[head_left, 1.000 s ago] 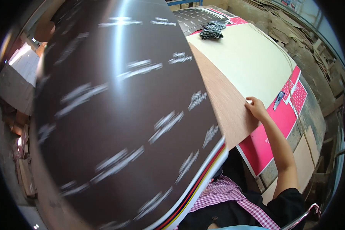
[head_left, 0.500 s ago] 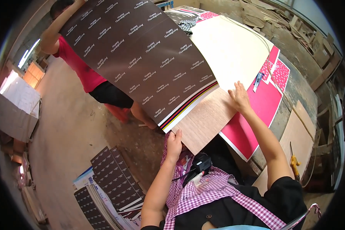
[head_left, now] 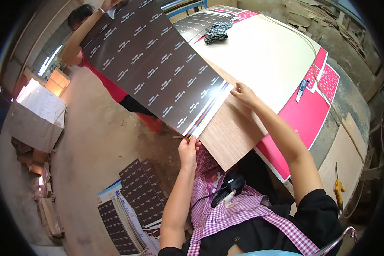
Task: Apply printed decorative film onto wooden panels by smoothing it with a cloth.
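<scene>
A dark brown printed sheet (head_left: 158,64) with repeated white lettering and a striped white border slants up and away to the left. My left hand (head_left: 189,150) pinches its near left corner. At its near right corner, my right hand (head_left: 245,94) has its fingers closed on the white edge. Under this border lies a thin wood-grain board (head_left: 237,132), partly covered by the sheet and my right forearm. Across the sheet, a co-worker in a red shirt holds up the far end with a raised hand (head_left: 110,4).
A large cream board (head_left: 269,55) covers much of the table, with a checkered cloth (head_left: 218,32) at its far left. Right of it are pink printed sheets (head_left: 301,128), a utility knife (head_left: 302,90) and a yellow-handled tool (head_left: 338,192). Printed offcuts (head_left: 141,192) lie on the floor.
My right hand has moved left from the wood board's edge onto the sheet's right corner. My left hand now grips the sheet's corner, and its near border has shifted and tilted, catching light.
</scene>
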`<state>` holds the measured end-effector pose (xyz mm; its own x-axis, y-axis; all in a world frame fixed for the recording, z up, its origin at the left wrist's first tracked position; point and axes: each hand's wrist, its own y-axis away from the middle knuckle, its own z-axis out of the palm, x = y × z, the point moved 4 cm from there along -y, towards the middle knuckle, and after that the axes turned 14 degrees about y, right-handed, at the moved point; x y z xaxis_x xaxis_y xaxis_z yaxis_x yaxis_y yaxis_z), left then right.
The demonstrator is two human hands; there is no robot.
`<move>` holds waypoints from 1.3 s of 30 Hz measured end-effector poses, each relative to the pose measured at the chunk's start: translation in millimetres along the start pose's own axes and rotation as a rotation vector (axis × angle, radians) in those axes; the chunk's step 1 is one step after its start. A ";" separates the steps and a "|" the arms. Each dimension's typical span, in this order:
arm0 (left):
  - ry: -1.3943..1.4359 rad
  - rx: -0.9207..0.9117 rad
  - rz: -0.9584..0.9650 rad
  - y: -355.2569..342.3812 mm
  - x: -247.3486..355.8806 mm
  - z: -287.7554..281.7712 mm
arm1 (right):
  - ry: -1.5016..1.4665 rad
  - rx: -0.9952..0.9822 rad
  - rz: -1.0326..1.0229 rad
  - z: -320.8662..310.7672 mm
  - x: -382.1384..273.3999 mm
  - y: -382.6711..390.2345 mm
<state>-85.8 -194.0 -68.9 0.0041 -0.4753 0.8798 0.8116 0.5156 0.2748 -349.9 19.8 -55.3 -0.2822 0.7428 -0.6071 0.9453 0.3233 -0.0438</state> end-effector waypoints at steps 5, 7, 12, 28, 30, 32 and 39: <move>0.370 -0.213 -0.013 39.5 79.8 61.4 | -0.116 0.131 0.072 1.8 2.0 -6.6; 0.447 -0.271 -0.039 63.9 119.1 84.1 | -0.561 -0.058 0.193 -2.6 -7.5 0.3; 0.580 -0.524 0.013 109.4 168.0 116.7 | -1.149 -0.627 0.223 -19.8 -51.4 50.5; 0.098 -0.286 -0.408 201.4 144.7 94.6 | -0.344 -0.358 -0.020 -242.9 -38.4 126.1; 0.101 -0.244 -0.470 204.2 128.5 93.9 | -0.323 -0.349 0.031 -247.6 -34.9 136.2; 0.049 -0.243 -0.520 205.6 118.5 95.9 | -0.276 -0.333 0.077 -248.8 -25.4 143.5; -0.050 -0.205 -0.655 210.7 85.8 87.3 | -0.164 -0.298 0.086 -245.7 -13.8 161.1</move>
<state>34.5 -63.8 98.3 -0.5486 -0.6066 0.5754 0.7315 -0.0148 0.6817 -234.0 205.7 141.0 -0.1509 0.6784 -0.7191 0.8682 0.4387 0.2317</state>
